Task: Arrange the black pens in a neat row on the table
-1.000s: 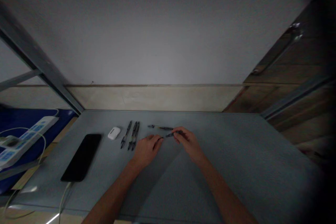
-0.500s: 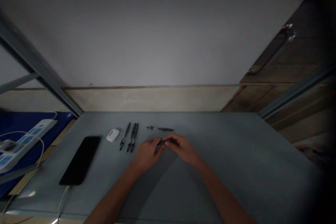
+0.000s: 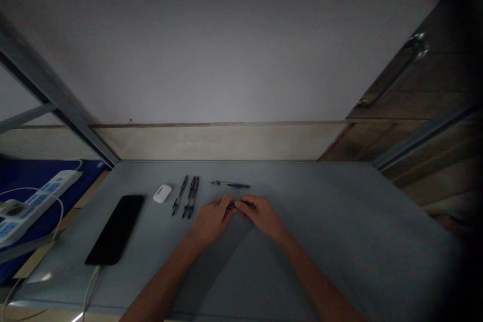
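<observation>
**Both hands closing on one dark pen at mid-desk**

I am holding a dark pen between my two hands, just above the grey desk. My left hand is pinching its near end with curled fingers, and my right hand is gripping the other end, fingertips meeting almost knuckle to knuckle. The light is dim, so I cannot tell which part of the pen each hand has.

To do this well, I am judging that I should be keeping both grips short and close to the joint, wrists resting low, so any small piece drops onto the desk and not off it.

A loose pen part is lying just beyond my fingers. Three more pens are lined up to the left, beside a white earbud case and a black phone.
</observation>
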A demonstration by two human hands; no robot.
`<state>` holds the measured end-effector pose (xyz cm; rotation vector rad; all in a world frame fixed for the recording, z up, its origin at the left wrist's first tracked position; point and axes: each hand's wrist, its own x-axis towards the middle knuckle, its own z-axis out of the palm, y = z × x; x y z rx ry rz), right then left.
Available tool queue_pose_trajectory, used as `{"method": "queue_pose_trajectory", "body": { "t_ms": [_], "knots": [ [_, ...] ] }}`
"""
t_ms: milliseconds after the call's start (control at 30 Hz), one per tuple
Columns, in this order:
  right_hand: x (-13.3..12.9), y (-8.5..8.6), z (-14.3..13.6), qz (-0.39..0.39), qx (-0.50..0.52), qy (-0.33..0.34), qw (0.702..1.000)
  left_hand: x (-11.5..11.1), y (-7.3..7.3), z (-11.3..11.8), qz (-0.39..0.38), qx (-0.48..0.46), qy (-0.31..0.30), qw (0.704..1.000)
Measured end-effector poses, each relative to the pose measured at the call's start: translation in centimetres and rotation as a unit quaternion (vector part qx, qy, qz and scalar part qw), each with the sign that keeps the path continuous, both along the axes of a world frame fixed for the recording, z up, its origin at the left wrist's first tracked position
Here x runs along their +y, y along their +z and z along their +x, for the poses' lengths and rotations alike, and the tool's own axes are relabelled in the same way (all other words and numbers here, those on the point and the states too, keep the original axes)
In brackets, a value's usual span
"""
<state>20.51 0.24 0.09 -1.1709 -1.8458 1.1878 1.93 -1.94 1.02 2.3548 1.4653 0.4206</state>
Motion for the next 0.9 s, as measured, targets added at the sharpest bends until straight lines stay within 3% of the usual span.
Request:
{"method": "queue_pose_trajectory", "body": {
  "t_ms": [133, 300, 567, 733, 900],
  "knots": [
    [-0.07, 0.45, 0.25, 0.021, -0.051, -0.009, 0.998, 0.03, 0.00, 0.18, 0.024, 0.030, -0.008, 0.999],
    [0.03, 0.91, 0.41, 0.025, -0.021, 0.022, 0.999, 0.16, -0.08, -0.02, 0.031, 0.023, 0.008, 0.999],
    [0.30, 0.07, 0.53, 0.019, -0.070, -0.005, 0.997, 0.07, 0.02, -0.06, 0.004, -0.014, -0.017, 1.000],
    [0.07, 0.64, 0.34, 0.045, -0.055, 0.004, 0.997, 0.26, 0.03, -0.11, 0.004, 0.022, 0.006, 1.000],
    [0.04, 0.53, 0.05, 0.053, -0.057, 0.000, 0.997, 0.05, 0.22, -0.02, -0.002, -0.004, 0.000, 1.000]
  ]
}}
